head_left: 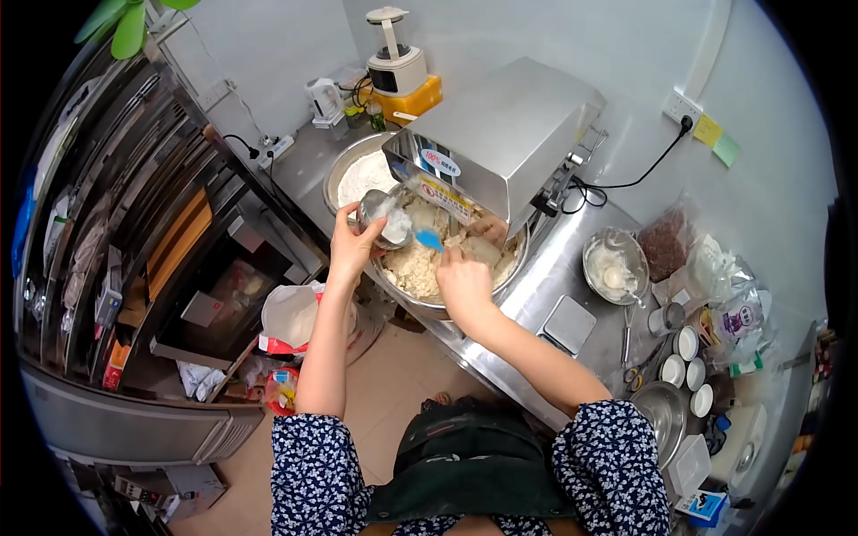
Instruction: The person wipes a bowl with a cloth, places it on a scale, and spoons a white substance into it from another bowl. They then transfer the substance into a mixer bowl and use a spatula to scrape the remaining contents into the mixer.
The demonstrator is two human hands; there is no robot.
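My left hand (355, 248) grips a small metal bowl (369, 205), tilted over the large mixing bowl (413, 306). A soft white substance (396, 223) sits in the small bowl. Closed around its handle, my right hand (465, 281) holds a spatula (430, 239) with a blue head, near the small bowl's lip. Pale, crumbly dough (413, 270) fills the mixing bowl below both hands. Over that bowl stands a stainless steel mixer (500, 134), whose housing hides the bowl's far side.
A bowl of flour (365, 176) stands behind the mixing bowl. On the steel counter to the right are a flat scale (569, 323), a bowl of white paste (615, 268) and several white cups (686, 343). A tray rack (134, 205) rises at left; an open sack (290, 317) stands low beside it.
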